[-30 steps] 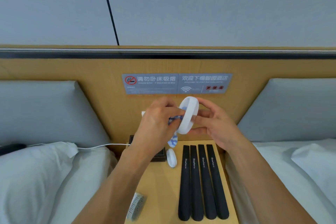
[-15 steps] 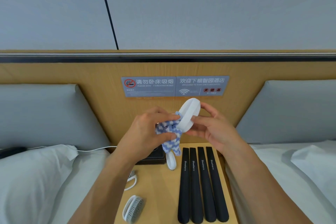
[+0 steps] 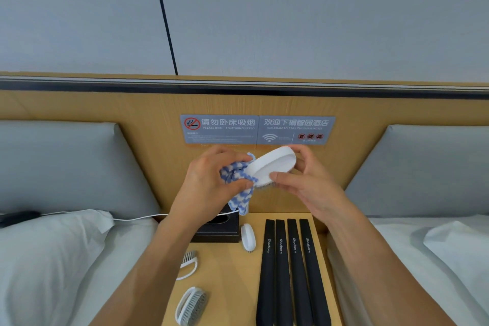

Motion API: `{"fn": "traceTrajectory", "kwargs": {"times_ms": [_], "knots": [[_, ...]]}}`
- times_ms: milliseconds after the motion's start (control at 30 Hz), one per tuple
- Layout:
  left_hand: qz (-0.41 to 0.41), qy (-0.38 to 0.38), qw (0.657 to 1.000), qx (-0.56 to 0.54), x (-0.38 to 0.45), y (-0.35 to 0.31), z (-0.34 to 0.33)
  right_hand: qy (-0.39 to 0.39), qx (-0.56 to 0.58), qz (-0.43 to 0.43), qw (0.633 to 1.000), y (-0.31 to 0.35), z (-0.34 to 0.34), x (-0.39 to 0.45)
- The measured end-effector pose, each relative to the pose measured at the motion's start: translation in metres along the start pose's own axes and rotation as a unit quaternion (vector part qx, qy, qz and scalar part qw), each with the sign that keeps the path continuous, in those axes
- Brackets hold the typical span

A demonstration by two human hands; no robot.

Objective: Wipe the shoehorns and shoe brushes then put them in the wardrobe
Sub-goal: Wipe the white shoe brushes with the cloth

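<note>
Right hand (image 3: 312, 188) fingers pinching white shoe brush (image 3: 272, 167) mid-air, left hand (image 3: 209, 185) fingers bunched around blue-checked cloth (image 3: 238, 182) against it, four black shoehorns (image 3: 288, 272) side by side on counter (image 3: 227, 272)

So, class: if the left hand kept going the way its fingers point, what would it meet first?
Probably the white brush held by the right hand: the left hand, gripping the cloth, points right at it.

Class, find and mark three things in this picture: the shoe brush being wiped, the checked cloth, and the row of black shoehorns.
shoe brush (image 3: 272, 167), head view, on its white back.
checked cloth (image 3: 234, 176), head view, on the bunched part by the left hand.
black shoehorns (image 3: 288, 272), head view, mid-length on a middle shoehorn.
</note>
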State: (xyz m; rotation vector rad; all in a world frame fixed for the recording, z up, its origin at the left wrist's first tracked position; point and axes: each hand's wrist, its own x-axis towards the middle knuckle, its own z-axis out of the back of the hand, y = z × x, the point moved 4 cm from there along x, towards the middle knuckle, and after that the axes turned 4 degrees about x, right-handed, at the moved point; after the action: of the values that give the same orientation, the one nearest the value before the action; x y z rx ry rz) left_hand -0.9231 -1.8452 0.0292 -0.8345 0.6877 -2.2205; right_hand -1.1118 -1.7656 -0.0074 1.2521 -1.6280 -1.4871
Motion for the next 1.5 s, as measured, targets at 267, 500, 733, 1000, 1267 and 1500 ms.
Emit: {"fn": "traceTrajectory", "kwargs": {"times_ms": [267, 500, 733, 1000, 1267, 1500], "knots": [[0.045, -0.057, 0.997, 0.009, 0.009, 0.005, 0.006, 0.019, 0.058, -0.052, 0.997, -0.014, -0.007, -0.008], [0.042, -0.065, 0.997, 0.02, 0.011, 0.002, 0.013, 0.104, 0.279, -0.118, 0.947, -0.023, -0.019, -0.021], [0.038, -0.089, 0.995, 0.036, 0.009, -0.006, 0.015, 0.197, 0.22, -0.114, 0.949, -0.021, -0.017, -0.021], [0.022, -0.076, 0.994, 0.078, 0.003, -0.016, 0.004, 0.192, 0.175, -0.087, 0.962, -0.025, -0.016, -0.021], [-0.051, 0.019, 0.996, 0.07, -0.005, -0.023, 0.001, 0.188, 0.216, -0.096, 0.953, -0.023, -0.005, -0.021], [-0.089, 0.148, 0.985, -0.022, -0.004, -0.025, 0.01, 0.23, 0.174, -0.089, 0.953, -0.02, -0.002, -0.019]]}}
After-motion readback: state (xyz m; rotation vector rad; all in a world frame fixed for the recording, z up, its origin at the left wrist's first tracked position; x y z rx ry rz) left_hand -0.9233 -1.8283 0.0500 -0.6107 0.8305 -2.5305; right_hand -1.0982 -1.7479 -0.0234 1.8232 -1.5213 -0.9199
